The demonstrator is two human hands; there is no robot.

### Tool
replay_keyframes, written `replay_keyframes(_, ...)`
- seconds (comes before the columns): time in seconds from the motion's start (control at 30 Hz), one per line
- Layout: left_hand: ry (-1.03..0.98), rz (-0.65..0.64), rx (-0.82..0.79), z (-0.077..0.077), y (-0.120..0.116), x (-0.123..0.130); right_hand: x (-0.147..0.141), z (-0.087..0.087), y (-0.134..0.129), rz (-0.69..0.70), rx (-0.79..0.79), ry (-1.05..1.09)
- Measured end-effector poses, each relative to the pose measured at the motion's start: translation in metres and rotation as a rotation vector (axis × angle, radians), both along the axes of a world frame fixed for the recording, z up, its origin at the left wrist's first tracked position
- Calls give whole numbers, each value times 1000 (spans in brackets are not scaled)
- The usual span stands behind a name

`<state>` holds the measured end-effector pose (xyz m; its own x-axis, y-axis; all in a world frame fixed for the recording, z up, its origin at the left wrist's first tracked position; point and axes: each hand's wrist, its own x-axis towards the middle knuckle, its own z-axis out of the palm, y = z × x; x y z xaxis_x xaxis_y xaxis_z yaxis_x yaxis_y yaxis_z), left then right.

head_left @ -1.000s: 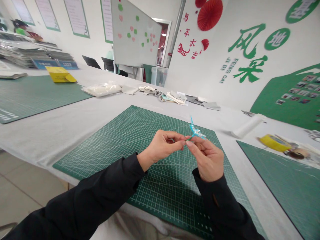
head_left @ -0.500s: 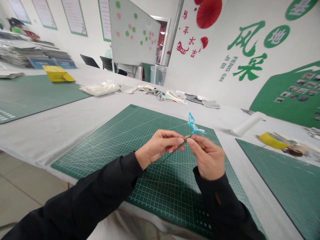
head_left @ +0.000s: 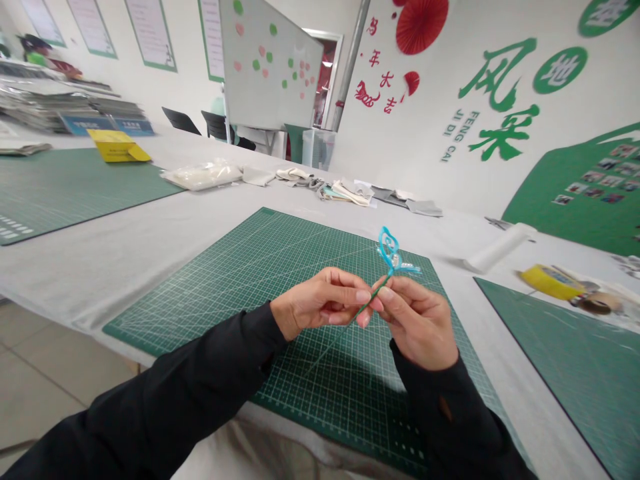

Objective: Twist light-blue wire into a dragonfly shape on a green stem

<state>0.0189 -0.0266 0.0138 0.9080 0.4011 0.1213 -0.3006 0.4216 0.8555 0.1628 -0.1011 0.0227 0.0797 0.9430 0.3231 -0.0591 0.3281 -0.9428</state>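
Between my hands is a craft flower (head_left: 389, 248) with light-blue looped petals and a thin green stem (head_left: 374, 297). The stem slants down to the left, the petals up to the right. My left hand (head_left: 330, 298) pinches the stem with thumb and fingertips. Just below the petals, my right hand (head_left: 419, 317) is closed on the upper stem, its thumb beside the left fingertips. Both hands are above a green cutting mat (head_left: 225, 287) with a white grid. Parts of the stem are hidden behind the fingers.
More cutting mats lie left (head_left: 75, 190) and right (head_left: 565, 360). Along the table's far side are a plastic bag (head_left: 203, 175) and folded cloths (head_left: 345, 191). A white roll (head_left: 503, 245) and a yellow tape roll (head_left: 553, 281) sit at the right; a yellow box (head_left: 117, 146) is at the left.
The flower has turned, so its blue petals now show a wider loop with an inner curl. Both hands have shifted slightly down and to the right.
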Motion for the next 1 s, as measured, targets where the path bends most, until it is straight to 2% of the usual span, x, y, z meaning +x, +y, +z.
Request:
replay_keyframes(0.1,-14,1,5,0,-1,0,0,0,-1,27,4,35)
replay_keyframes(0.27,-28,70,-2,0,-2,2,2,-6,1,-65,36,40)
replay_keyframes(0.4,-44,109,-12,0,-3,3,0,-7,0,-113,128,1)
replay_keyframes(0.5,-77,117,-19,-2,-3,3,-2,-5,-2,-222,195,-108)
replay_keyframes(0.6,-98,121,-19,-3,-2,5,-4,-2,-7,-368,195,-283)
replay_keyframes(0.7,-92,129,-13,-4,-3,6,-10,3,-12,-465,177,-365)
replay_keyframes(1.0,-73,187,1,-1,-3,6,-19,9,-16,-592,185,-415)
